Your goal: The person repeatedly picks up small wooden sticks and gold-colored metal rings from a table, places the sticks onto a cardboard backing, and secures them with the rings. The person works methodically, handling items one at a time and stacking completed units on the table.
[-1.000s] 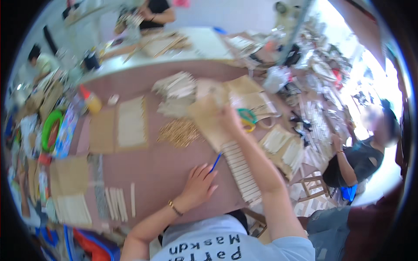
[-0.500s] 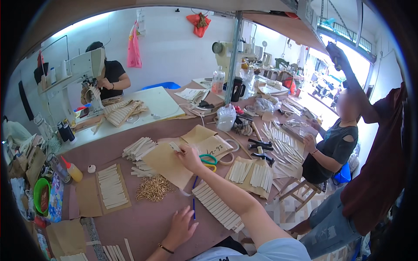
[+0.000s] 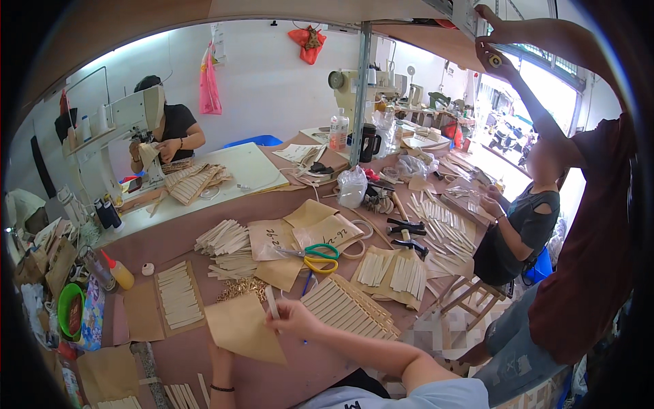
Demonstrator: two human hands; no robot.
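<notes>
My right hand [image 3: 296,320] pinches a short pale strip [image 3: 272,302] at the right edge of a brown paper sheet [image 3: 242,327]. My left hand [image 3: 219,356] grips that sheet at its lower left, its fingers mostly hidden behind the paper. The sheet is tilted over the near table and partly covers a pile of small gold-coloured metal rings [image 3: 246,286]. Beyond it lie a stack of pale strips [image 3: 225,240], more brown paper pieces [image 3: 327,230] and scissors [image 3: 320,259] with green and yellow handles. To the right rests a card covered with rows of strips [image 3: 347,307].
At left stand a yellow bottle [image 3: 120,274] with a red tip and a green basket [image 3: 69,307]. Pliers-like tools [image 3: 407,228] lie at right. One person sews at a machine [image 3: 136,109], another sits at right, and a third stands reaching up to the shelf [image 3: 272,9].
My right hand has come nearer with the strip and brown sheet, uncovering the scissors' blades. My left hand has moved left and taken hold of the sheet. The standing person now raises both arms.
</notes>
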